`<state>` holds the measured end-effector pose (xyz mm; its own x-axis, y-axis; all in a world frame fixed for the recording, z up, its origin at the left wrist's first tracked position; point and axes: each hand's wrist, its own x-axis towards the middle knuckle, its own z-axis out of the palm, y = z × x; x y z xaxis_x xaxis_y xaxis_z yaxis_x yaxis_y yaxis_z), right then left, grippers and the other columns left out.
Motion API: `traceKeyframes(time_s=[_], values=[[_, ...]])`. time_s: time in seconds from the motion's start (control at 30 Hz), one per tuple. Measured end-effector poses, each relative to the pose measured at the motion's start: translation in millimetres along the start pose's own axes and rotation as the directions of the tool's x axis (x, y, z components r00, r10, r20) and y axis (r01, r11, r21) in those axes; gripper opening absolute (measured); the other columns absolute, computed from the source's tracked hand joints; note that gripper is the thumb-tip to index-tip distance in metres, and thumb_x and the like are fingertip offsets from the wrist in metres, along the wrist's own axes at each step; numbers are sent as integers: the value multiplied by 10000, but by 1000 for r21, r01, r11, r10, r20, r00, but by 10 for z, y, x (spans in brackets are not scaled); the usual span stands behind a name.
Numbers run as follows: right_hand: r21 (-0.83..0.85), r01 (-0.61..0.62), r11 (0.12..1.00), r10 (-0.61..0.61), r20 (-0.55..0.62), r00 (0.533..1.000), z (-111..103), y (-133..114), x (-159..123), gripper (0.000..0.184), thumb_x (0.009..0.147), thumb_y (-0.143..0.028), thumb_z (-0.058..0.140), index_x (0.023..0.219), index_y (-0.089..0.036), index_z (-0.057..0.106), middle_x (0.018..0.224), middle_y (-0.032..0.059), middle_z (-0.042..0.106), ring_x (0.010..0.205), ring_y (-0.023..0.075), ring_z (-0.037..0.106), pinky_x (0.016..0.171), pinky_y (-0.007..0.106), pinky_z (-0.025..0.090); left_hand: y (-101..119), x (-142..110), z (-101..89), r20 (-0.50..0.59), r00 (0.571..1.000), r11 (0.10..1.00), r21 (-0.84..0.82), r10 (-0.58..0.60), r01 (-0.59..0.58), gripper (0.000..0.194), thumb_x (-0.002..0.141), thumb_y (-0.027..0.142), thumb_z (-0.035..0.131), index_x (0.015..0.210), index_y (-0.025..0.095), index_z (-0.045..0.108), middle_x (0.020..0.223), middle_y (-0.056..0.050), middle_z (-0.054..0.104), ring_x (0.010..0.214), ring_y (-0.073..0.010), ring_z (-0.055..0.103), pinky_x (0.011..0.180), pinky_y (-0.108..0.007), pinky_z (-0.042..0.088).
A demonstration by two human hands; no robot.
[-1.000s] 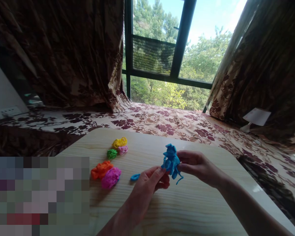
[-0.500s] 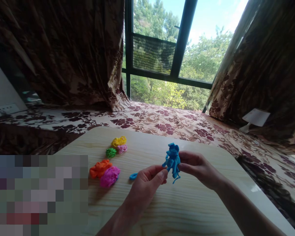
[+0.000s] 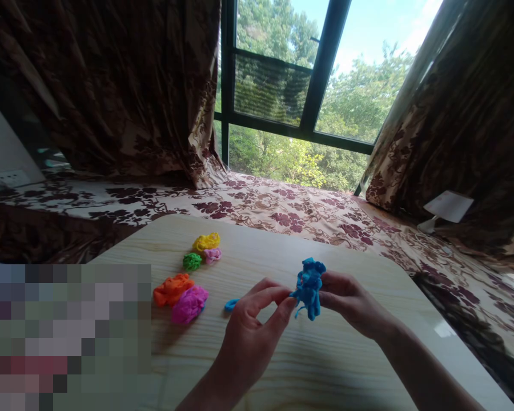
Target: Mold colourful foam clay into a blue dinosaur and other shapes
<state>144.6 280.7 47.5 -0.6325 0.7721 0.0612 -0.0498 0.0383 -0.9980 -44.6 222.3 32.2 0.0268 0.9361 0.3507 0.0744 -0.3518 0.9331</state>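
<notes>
Over a table point(image 3: 360, 371) bearing an orange clump point(image 3: 173, 289) and a magenta clump point(image 3: 189, 304), the left hand point(image 3: 255, 325) pinches a blue figure point(image 3: 310, 288) whose other side the right hand point(image 3: 353, 299) grips.

White lamp point(image 3: 449, 206) near floral curtain point(image 3: 405, 142)

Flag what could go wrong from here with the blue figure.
1. The left hand pinches the side of the blue figure while the right hand holds the other side: a pull apart might stretch or tear it.
2. A thin blue strand hangs loose and could snag.
3. Both hands hold it above the table; a slip could drop and dent it.
</notes>
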Motion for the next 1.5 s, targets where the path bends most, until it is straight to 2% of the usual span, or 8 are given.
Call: traceKeyframes(time_s=[0.2, 0.3, 0.4, 0.47, 0.57, 0.9, 1.3, 1.5], values=[[-54, 16, 998, -18, -28, 999, 40, 19, 4, 280, 811, -263, 613, 1083, -199, 616, 1064, 56, 661, 977, 207, 606, 878, 362, 474, -5, 25, 12, -66, 997, 996, 78, -44, 49, 191, 815, 262, 541, 906, 205, 698, 805, -22, 602, 791, -160, 571, 716, -242, 445], [-329, 107, 938, -149, -105, 983, -152, -40, -4, 283, 816, -282, 594, 1093, -230, 607, 1055, 50, 656, 963, 216, 607, 855, 383, 485, -45, 45, -1, -98, 992, 990, 114, -77, 88, 260, 793, 271, 563, 1030, 210, 651, 852, -21, 603, 803, -156, 575, 758, -250, 450], [-782, 65, 619, -351, -201, 915, -588, -154, -44, 266, 818, -270, 566, 1076, -238, 621, 1055, 53, 641, 975, 225, 588, 861, 377, 462, -89, 55, -3, -125, 986, 982, 138, -109, 126, 298, 784, 281, 564, 1068, 215, 623, 873, -21, 611, 806, -158, 582, 762, -254, 454], [-940, -95, 328, -334, -210, 919, -926, -226, -89, 281, 814, -262, 541, 1084, -249, 618, 1049, 38, 645, 963, 216, 590, 843, 344, 457, -110, 56, 14, -125, 985, 981, 137, -118, 135, 273, 778, 285, 563, 1033, 218, 636, 895, -22, 622, 813, -162, 589, 760, -253, 456], [-956, -224, 187, -275, -270, 923, -1335, -265, -155, 251, 778, -241, 561, 1007, -256, 664, 976, 28, 676, 889, 212, 614, 788, 300, 454, -138, 55, 54, -130, 987, 985, 130, -94, 111, 245, 766, 288, 567, 988, 225, 651, 914, -17, 631, 801, -159, 593, 757, -251, 458], [-913, -399, 83, -248, -407, 879, -1778, -4, -155, 227, 761, -239, 569, 960, -247, 679, 904, 37, 698, 811, 202, 619, 708, 264, 444, -194, 65, 62, -145, 989, 972, 224, -35, 67, 217, 757, 285, 567, 944, 242, 667, 879, -7, 641, 804, -165, 588, 704, -239, 457], [-912, -399, 91, -241, -409, 880, -1904, 128, -215, 322, 728, -214, 595, 1045, -239, 646, 923, 47, 704, 833, 213, 637, 747, 290, 468, -144, 70, 41, -98, 992, 966, 236, -83, 104, 223, 749, 302, 576, 944, 243, 668, 898, -18, 647, 842, -183, 590, 736, -251, 464], [-914, -392, 99, -305, -403, 863, -1826, -73, -350, 374, 744, -257, 580, 1110, -188, 608, 1048, 100, 659, 933, 260, 612, 814, 364, 458, -164, 65, 77, -148, 988, 976, 203, -47, 77, 199, 744, 287, 577, 909, 241, 678, 849, -6, 648, 798, -170, 591, 703, -237, 453]])
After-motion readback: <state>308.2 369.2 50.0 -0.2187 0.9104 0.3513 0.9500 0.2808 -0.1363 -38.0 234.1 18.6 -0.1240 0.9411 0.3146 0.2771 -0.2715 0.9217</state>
